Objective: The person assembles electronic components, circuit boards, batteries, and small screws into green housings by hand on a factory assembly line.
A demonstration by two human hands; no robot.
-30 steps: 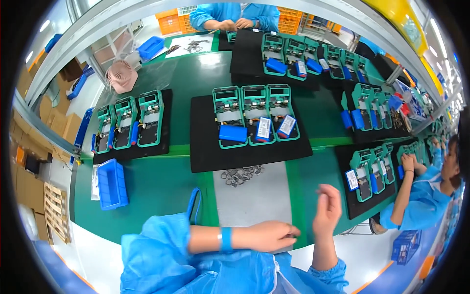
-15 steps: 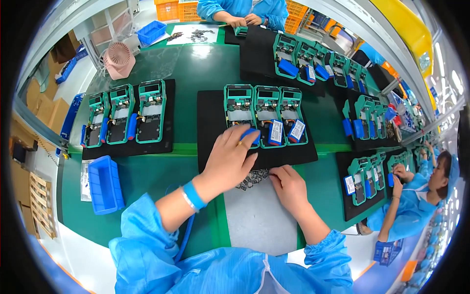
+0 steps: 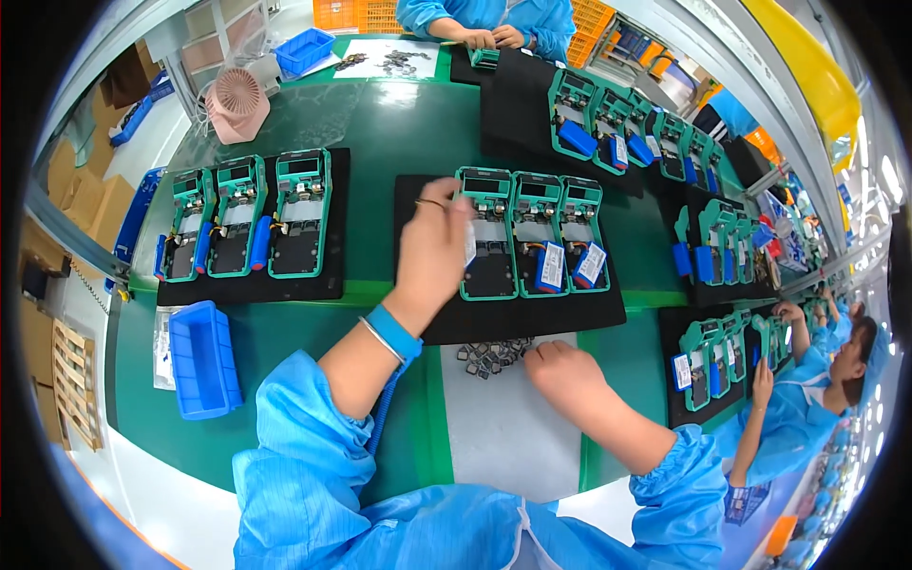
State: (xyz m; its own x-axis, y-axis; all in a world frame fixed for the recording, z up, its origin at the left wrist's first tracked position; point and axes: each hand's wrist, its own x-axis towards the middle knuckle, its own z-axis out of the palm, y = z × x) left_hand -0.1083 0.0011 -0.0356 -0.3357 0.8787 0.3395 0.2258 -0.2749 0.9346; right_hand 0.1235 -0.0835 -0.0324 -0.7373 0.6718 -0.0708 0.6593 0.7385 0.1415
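Note:
My left hand [image 3: 429, 249], partly blurred, is curled at the left edge of the leftmost green handheld device housing [image 3: 489, 242] on the middle mat. A white-labelled battery pack [image 3: 469, 244] shows only in part beside the palm, with the hand closed round it. Two more open housings stand alongside, each with a labelled blue battery pack [image 3: 550, 267] lying on its lower half. Below the mat, my right hand [image 3: 565, 372] rests with bent, closed fingers at the edge of a pile of small dark square parts [image 3: 489, 357]; its fingertips are hidden.
Left, a black mat [image 3: 328, 237] carries three more housings, with a blue bin [image 3: 204, 361] nearer me. A pink fan [image 3: 237, 104] stands far left. Further mats with housings line the right side. Co-workers' hands [image 3: 494, 38] work across the table and at the right [image 3: 763, 382].
My left hand has moved up and left from the leftmost housing's lower half, and its battery pack has shifted with it. My right hand's fingers have drawn in. The view has shifted slightly.

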